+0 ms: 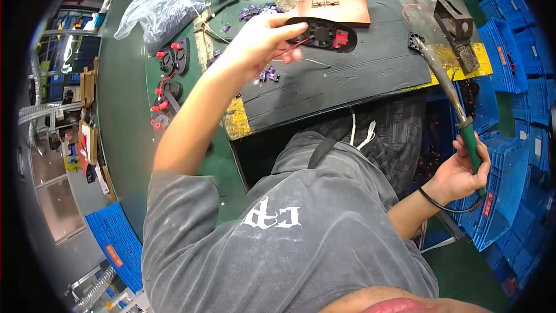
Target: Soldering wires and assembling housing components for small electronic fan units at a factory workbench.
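My left hand [271,36] pinches the left end of a black oval fan housing [321,34] between thumb and fingers, above the dark work board [365,72]. The housing carries a round fan and a red block at its right end, with a thin red wire by my fingers. On the right, my right hand [457,171] is wrapped round the green handle of a soldering iron [445,78]. Its tip points at a small round black piece [415,42] on the board. Several small purple parts [269,74] lie below my left hand.
A copper-coloured block [352,13] with slots lies behind the housing. A metal bracket [454,29] stands at the right on a yellow edge. More fan housings [174,56] and a plastic bag [159,14] are at the left. Blue crates [501,197] line the right side.
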`<state>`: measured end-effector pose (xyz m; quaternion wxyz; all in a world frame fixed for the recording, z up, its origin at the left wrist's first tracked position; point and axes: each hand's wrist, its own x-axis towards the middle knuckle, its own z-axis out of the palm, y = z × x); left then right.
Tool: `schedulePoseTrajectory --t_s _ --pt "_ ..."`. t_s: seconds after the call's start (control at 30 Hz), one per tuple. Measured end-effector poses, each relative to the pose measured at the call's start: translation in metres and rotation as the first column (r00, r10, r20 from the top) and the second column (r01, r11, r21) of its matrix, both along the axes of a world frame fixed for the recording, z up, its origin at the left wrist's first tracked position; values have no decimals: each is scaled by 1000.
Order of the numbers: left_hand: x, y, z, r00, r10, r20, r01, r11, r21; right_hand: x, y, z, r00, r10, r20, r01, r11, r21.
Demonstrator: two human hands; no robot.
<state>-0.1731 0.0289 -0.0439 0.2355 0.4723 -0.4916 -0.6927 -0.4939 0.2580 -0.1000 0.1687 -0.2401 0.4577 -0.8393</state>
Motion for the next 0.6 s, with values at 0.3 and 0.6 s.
schedulePoseTrajectory --t_s 0.3,0.6 --pt "-38 -8 -45 974 197 -112 -180 973 144 -1 11 -2 994 -108 -24 109 992 65" --pt "-33 9 -44 958 252 -135 -269 955 -125 2 8 -3 999 -43 -9 43 997 58"
